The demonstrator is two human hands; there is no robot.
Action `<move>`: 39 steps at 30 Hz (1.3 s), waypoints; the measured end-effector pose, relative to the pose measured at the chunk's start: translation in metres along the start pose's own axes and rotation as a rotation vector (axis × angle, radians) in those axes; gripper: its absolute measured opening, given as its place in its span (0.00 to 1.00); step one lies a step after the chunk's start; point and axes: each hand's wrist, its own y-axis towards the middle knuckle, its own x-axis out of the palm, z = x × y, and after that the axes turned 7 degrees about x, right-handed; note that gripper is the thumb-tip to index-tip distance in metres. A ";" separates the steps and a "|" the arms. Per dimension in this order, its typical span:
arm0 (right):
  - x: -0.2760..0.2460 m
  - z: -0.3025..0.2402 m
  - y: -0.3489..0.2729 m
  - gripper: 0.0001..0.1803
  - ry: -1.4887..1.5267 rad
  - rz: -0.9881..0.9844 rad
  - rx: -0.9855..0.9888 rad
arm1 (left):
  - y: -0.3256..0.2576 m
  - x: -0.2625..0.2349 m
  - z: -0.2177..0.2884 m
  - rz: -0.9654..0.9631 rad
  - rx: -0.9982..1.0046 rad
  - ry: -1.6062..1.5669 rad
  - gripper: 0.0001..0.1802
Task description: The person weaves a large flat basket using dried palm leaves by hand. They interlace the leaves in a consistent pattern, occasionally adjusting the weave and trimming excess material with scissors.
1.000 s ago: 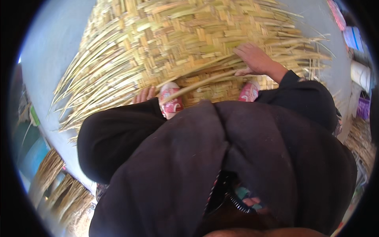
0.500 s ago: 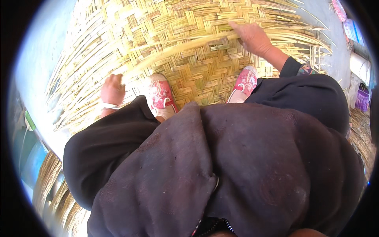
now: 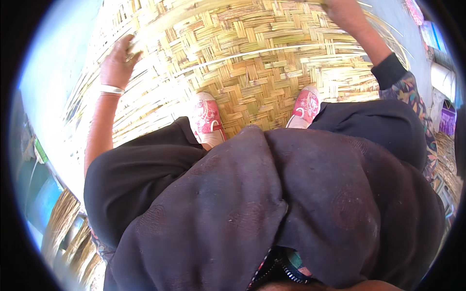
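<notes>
A woven mat [image 3: 252, 72] of flat yellow-green strips spreads on the floor before me, loose strip ends fraying out at its left and right sides. At the far right, my right hand [image 3: 345, 15] is closed at the end of a long loose strip [image 3: 187, 10], partly cut off by the top edge. That strip crosses the mat's far part, blurred by motion. Near its left end, my left hand [image 3: 116, 65] is raised over the mat's left side, thumb and fingers apart. A white band [image 3: 112, 89] circles the left wrist.
My feet, in red-patterned shoes [image 3: 208, 114], stand on the mat's near part. Bundles of dry stalks [image 3: 63, 213] lie at the lower left, beside blue items. Along the right edge are a purple container [image 3: 447, 120] and a white roll-shaped object [image 3: 442, 77].
Both hands have moved farther away, the right one also rightward and the left one slightly left. The loose strip has shifted from the mat's middle toward its far part.
</notes>
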 end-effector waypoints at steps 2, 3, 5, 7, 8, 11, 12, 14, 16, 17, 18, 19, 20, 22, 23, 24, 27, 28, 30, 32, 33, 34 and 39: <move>0.018 0.011 -0.001 0.17 -0.043 -0.344 0.067 | -0.005 0.038 -0.006 0.020 0.245 0.224 0.45; 0.027 0.003 -0.001 0.21 -0.108 -0.422 0.055 | -0.015 0.051 -0.003 -0.046 0.197 0.281 0.54; 0.046 0.000 -0.026 0.25 -0.183 -0.401 -0.001 | -0.028 0.063 0.017 0.052 0.299 0.254 0.50; 0.071 0.002 -0.054 0.25 -0.180 -0.202 -0.137 | -0.042 0.078 0.027 0.117 0.421 0.225 0.43; 0.075 0.005 -0.062 0.25 -0.144 -0.215 -0.147 | -0.046 0.084 0.034 0.108 0.475 0.226 0.38; 0.075 -0.020 -0.079 0.27 -0.017 -0.263 -0.189 | -0.055 0.098 0.051 -0.001 0.486 0.176 0.27; 0.078 -0.027 -0.084 0.28 0.029 -0.296 -0.195 | -0.053 0.103 0.055 -0.054 0.445 0.146 0.25; 0.084 -0.034 -0.095 0.24 0.020 -0.337 -0.176 | -0.050 0.112 0.056 -0.104 0.424 0.103 0.21; 0.088 -0.029 -0.104 0.21 -0.027 -0.377 -0.149 | -0.045 0.112 0.062 -0.100 0.400 0.065 0.13; 0.090 -0.024 -0.104 0.16 -0.055 -0.370 -0.149 | -0.044 0.113 0.062 -0.121 0.392 0.062 0.11; 0.091 -0.020 -0.105 0.15 -0.017 -0.370 -0.132 | -0.043 0.112 0.062 -0.142 0.386 0.059 0.10; 0.089 -0.014 -0.105 0.14 0.014 -0.375 -0.112 | -0.042 0.110 0.066 -0.082 0.397 -0.027 0.06; 0.087 -0.010 -0.105 0.13 0.045 -0.380 -0.089 | -0.041 0.109 0.065 -0.066 0.386 -0.063 0.05; 0.092 -0.001 -0.097 0.10 0.174 -0.298 -0.051 | -0.038 0.104 0.051 -0.036 0.370 -0.134 0.04; 0.085 0.001 -0.096 0.10 0.194 -0.328 0.003 | -0.038 0.101 0.048 -0.020 0.315 -0.152 0.05; 0.074 0.004 -0.095 0.10 0.198 -0.365 0.062 | -0.038 0.104 0.038 -0.009 0.270 -0.174 0.06; 0.063 0.020 -0.091 0.09 0.229 -0.294 0.046 | -0.030 0.093 0.033 -0.020 0.122 -0.230 0.07; 0.058 0.026 -0.091 0.10 0.243 -0.275 0.059 | -0.027 0.092 0.031 -0.069 0.050 -0.204 0.07; 0.046 0.036 -0.090 0.13 0.236 -0.243 0.083 | -0.025 0.093 0.020 -0.139 0.051 -0.229 0.07; 0.033 0.039 -0.082 0.15 0.230 -0.223 0.082 | -0.024 0.088 0.020 -0.253 0.019 -0.158 0.07; 0.019 0.038 -0.076 0.16 0.197 -0.220 0.074 | -0.024 0.092 0.015 -0.281 0.013 -0.163 0.07; 0.007 0.040 -0.073 0.17 0.168 -0.220 0.080 | -0.019 0.097 0.011 -0.318 0.016 -0.165 0.07; -0.013 0.072 -0.054 0.13 0.082 -0.276 0.095 | -0.010 0.092 -0.003 -0.457 -0.075 -0.114 0.07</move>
